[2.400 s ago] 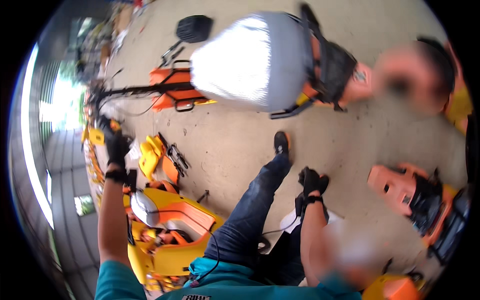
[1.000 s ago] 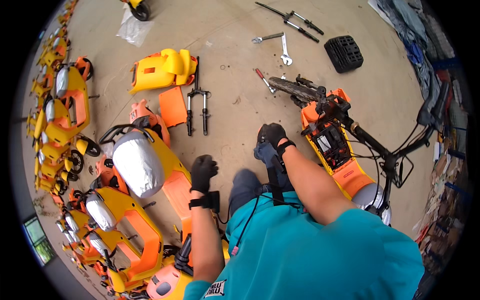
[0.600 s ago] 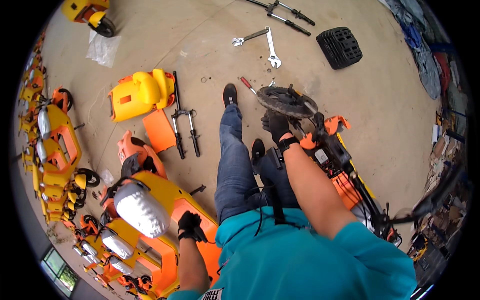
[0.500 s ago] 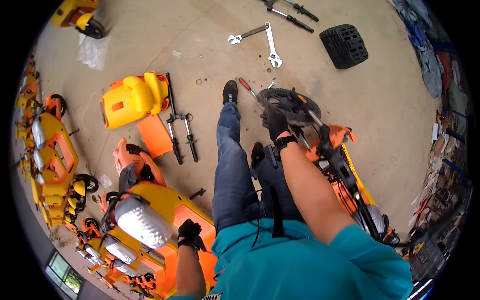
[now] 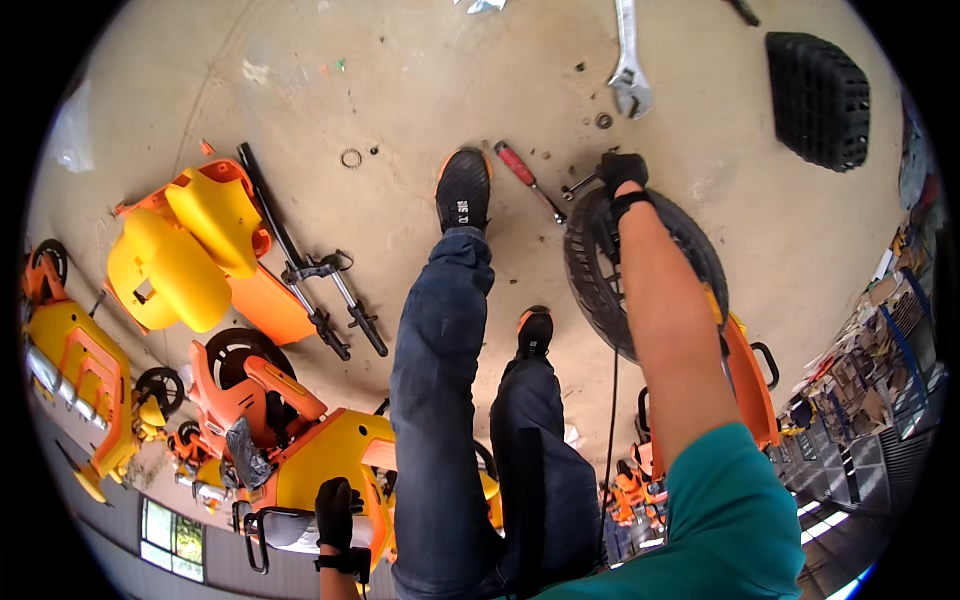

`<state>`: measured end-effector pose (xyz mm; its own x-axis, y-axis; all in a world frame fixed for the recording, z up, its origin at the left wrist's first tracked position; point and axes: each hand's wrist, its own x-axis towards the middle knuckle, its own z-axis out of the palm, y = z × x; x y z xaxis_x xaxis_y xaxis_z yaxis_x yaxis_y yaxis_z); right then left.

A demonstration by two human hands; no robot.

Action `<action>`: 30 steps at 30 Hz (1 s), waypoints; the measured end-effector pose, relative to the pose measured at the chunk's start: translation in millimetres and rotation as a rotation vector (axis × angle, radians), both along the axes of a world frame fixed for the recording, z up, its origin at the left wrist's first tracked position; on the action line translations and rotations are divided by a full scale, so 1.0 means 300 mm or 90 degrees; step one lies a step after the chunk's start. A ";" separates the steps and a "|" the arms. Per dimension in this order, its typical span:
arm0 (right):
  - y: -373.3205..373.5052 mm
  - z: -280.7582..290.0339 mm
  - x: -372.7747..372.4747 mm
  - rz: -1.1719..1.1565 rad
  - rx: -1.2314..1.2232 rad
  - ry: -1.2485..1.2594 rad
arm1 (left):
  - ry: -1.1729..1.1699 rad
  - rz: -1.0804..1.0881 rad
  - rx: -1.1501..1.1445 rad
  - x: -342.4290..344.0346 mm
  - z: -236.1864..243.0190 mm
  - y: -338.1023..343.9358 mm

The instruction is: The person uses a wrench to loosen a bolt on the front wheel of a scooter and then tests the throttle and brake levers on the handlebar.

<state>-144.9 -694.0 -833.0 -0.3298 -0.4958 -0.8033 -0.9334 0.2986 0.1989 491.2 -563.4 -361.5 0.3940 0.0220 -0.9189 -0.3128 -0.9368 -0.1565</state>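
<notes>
Far left: yellow-and-orange scooter point(image 5: 85, 370) stands at the edge, well apart from the loose parts. Next, glossy yellow moulded plastic cover point(image 5: 165, 265) and flat orange plastic panel point(image 5: 275, 310) on the floor, with black-and-silver two-legged fork point(image 5: 318, 268) flat beside them. Probably laid down because it won't stand alone; grouping likely keeps removed parts together and clear of the feet.

Left hand point(image 5: 338, 510), black-gloved, is in front of a second yellow-and-orange scooter point(image 5: 345, 440). Contact unclear. Grip half-curled, nothing visible in it; can't tell if fully clenched. Looks like it's just carried at the side while the other arm reaches.

Mid-floor: red-handled tool with silver shaft point(image 5: 520, 168) lies between the forward shoe point(image 5: 464, 190) and the wheel, so it's handy. Small silver metal wrench point(image 5: 577, 187) sits at the near-upper edge of the black treaded wheel point(image 5: 585, 270), its end meeting the right hand point(image 5: 622, 170). Right grip is bent around that end or only touching it; can't tell, fingers overlap.

Wheel is tilted, apparently joined to the orange plastic body point(image 5: 752, 385); forearm hides the joint. Silver adjustable wrench point(image 5: 629, 85) lies beyond, black slotted plastic box point(image 5: 820, 100) far right, both out of the way.
</notes>
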 end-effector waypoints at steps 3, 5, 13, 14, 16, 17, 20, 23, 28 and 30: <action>0.070 -0.167 -0.079 0.021 0.158 -0.011 | 0.019 0.003 0.023 -0.028 -0.075 -0.091; -0.013 -0.139 0.028 0.150 0.244 -0.021 | 0.007 0.003 0.040 -0.079 -0.071 -0.115; 0.024 -0.132 0.013 0.109 0.160 -0.020 | 0.043 -0.065 0.013 -0.108 -0.101 -0.262; 0.016 -0.116 -0.004 0.158 0.160 -0.033 | 0.040 -0.056 0.016 -0.084 -0.110 -0.269; -0.024 0.002 0.036 0.206 0.128 -0.073 | 0.033 -0.036 0.031 -0.071 -0.041 -0.268; -0.031 0.036 0.040 0.225 0.095 -0.085 | 0.045 -0.036 0.019 -0.076 -0.037 -0.288; -0.012 0.255 0.116 0.251 -0.106 -0.104 | 0.074 -0.034 -0.017 -0.092 -0.032 -0.366; -0.041 0.657 0.246 -0.049 -0.355 -0.426 | 0.105 -0.141 -0.139 -0.199 -0.009 -0.517; -0.144 1.521 0.460 -0.818 -0.169 -0.873 | 0.373 -0.513 -0.399 -0.695 0.226 -0.813; -0.113 1.758 0.498 -0.805 -0.225 -0.946 | 0.494 -0.477 -0.374 -0.860 0.351 -0.787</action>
<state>4.5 -728.0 -305.5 0.1587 -0.7287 -0.6662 0.4580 0.6521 -0.6042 233.3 -799.6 -256.4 -0.5244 -0.4710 -0.7093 -0.6264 -0.3509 0.6961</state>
